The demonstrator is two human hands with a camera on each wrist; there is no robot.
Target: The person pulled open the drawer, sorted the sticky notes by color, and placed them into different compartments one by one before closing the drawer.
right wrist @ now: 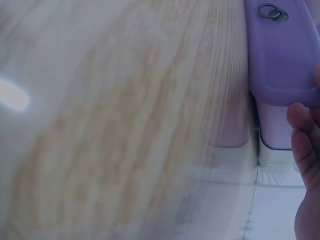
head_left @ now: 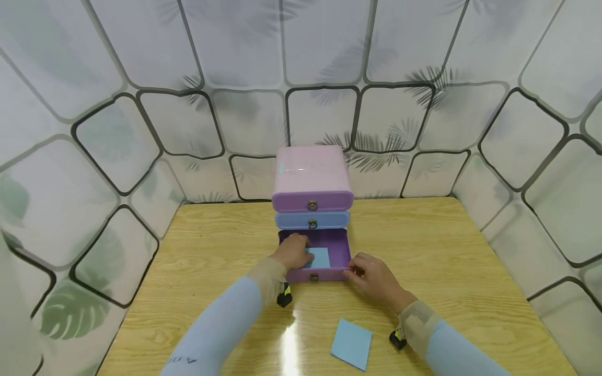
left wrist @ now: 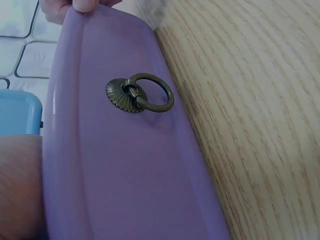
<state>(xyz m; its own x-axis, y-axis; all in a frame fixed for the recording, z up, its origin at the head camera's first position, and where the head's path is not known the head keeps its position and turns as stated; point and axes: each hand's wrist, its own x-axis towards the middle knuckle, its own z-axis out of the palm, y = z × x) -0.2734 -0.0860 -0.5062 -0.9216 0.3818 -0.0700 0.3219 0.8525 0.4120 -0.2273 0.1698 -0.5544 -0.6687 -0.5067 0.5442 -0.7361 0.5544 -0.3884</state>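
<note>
A small chest with a pink cabinet top (head_left: 312, 167) has its purple bottom drawer (head_left: 340, 250) pulled out. Inside that drawer lies a light blue square of paper (head_left: 321, 257). My left hand (head_left: 292, 252) reaches into the drawer's left side, thumb and fingers over the paper's left edge; its fingertips are partly hidden. With thumb and fingers, my right hand (head_left: 373, 274) pinches the drawer's front right corner. The drawer front with its bronze ring pull (left wrist: 155, 92) fills much of the left wrist view. In the right wrist view, fingers (right wrist: 304, 145) of the right hand show at the drawer's corner.
A second light blue paper square (head_left: 351, 344) lies on the wooden table (head_left: 226, 235) in front of the chest, between the forearms. The blue middle drawer (head_left: 291, 220) and purple top drawer (head_left: 291, 201) are pushed in. A patterned curtain (head_left: 249, 120) stands behind and at both sides.
</note>
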